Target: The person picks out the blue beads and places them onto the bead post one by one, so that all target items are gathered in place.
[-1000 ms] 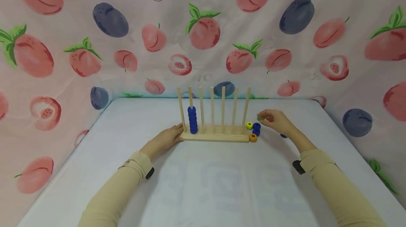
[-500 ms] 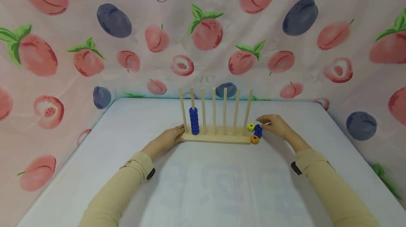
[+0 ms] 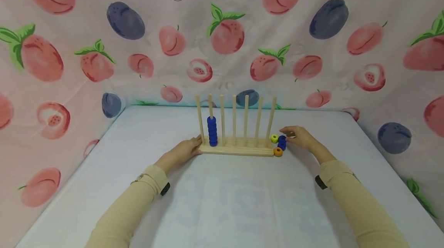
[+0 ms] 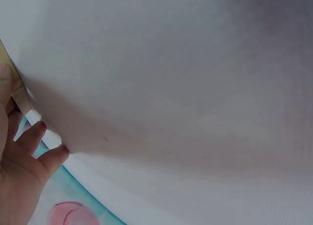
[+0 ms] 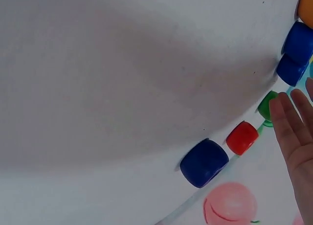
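The right hand [image 3: 301,137] has come in from a spot further right and slightly higher, where a second ago it hovered over a green bead and a red one, and now sits just beside the two stacked blue beads [image 3: 282,142] at the right end of the wooden peg rack [image 3: 236,148]; its fingers look straight and relaxed, reaching toward that pair without plainly closing on it — in the right wrist view the fingers [image 5: 288,129] lie flat next to the green bead [image 5: 267,105], with a red bead [image 5: 241,137] and a single blue bead [image 5: 204,162] nearby on the white table [image 3: 222,194]. The camera has also tipped a little, so the rack sits slightly lower in view. Judging from that shift, the blue pair looks to be what the hand is after, matching the column of blue beads [image 3: 212,131] on the second peg; a yellow bead [image 3: 274,138] and an orange bead [image 3: 278,151] lie just beside the rack's right end. The left hand [image 3: 185,151] has not moved; it rests open against the rack's left end, steadying it. On the peach-printed cloth [image 3: 222,40] behind, only cut-off letters show — "Ha" at the top edge; nothing else can be read.
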The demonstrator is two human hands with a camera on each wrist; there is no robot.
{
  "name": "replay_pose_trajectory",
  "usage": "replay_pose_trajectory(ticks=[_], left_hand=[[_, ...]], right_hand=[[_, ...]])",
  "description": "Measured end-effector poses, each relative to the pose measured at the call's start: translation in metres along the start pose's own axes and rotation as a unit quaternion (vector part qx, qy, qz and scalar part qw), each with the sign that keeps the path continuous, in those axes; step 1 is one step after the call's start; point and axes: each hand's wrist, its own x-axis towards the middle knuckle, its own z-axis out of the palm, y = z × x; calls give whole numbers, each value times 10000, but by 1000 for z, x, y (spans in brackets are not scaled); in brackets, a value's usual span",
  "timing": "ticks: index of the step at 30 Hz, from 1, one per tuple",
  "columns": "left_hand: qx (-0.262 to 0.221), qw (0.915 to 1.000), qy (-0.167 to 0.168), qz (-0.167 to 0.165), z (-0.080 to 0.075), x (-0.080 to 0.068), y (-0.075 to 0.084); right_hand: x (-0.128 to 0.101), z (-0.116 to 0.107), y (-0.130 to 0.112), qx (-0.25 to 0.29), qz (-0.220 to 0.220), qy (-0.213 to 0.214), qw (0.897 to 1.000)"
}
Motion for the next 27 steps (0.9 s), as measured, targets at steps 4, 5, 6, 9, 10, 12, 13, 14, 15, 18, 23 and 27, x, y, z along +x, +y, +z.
replay_pose_trajectory(ticks=[4, 5, 6, 9, 10, 12, 13, 14, 15, 18, 23, 27], left_hand=[[-28, 10000, -77, -37, -3, 1, 1], [-33, 9999, -107, -59, -3, 1, 2], [-52, 9998, -142, -89, -4, 1, 2], [-89, 9996, -223, -170, -4, 0, 3], [-84, 9995, -232, -192, -5, 0, 4], [-112, 9993, -262, -246, -5, 0, 4], [-119, 9992, -270, -266, -5, 0, 4], [-112, 9992, -273, -271, -5, 0, 5], [-112, 9992, -270, -270, -5, 1, 5], [-101, 9992, -275, -274, -5, 1, 5], [-68, 9992, -272, -273, -4, 1, 5], [-71, 9993, -255, -263, -3, 2, 4]], right_hand=[[7, 3, 27, 243, -379, -67, 9990], [7, 4, 27, 257, -322, -102, 9991], [7, 4, 26, 256, -269, -148, 9992], [3, 2, 5, -2, 99, -300, 9995], [3, 2, 3, -49, 124, -325, 9994], [2, 3, -1, -149, 274, -390, 9988], [2, 3, -2, -199, 301, -404, 9985], [2, 3, -2, -251, 333, -426, 9982], [2, 3, -3, -285, 352, -430, 9980], [2, 3, -6, -369, 506, -441, 9971], [4, 4, -8, -502, 548, -458, 9962], [6, 6, -8, -623, 677, -414, 9949]])
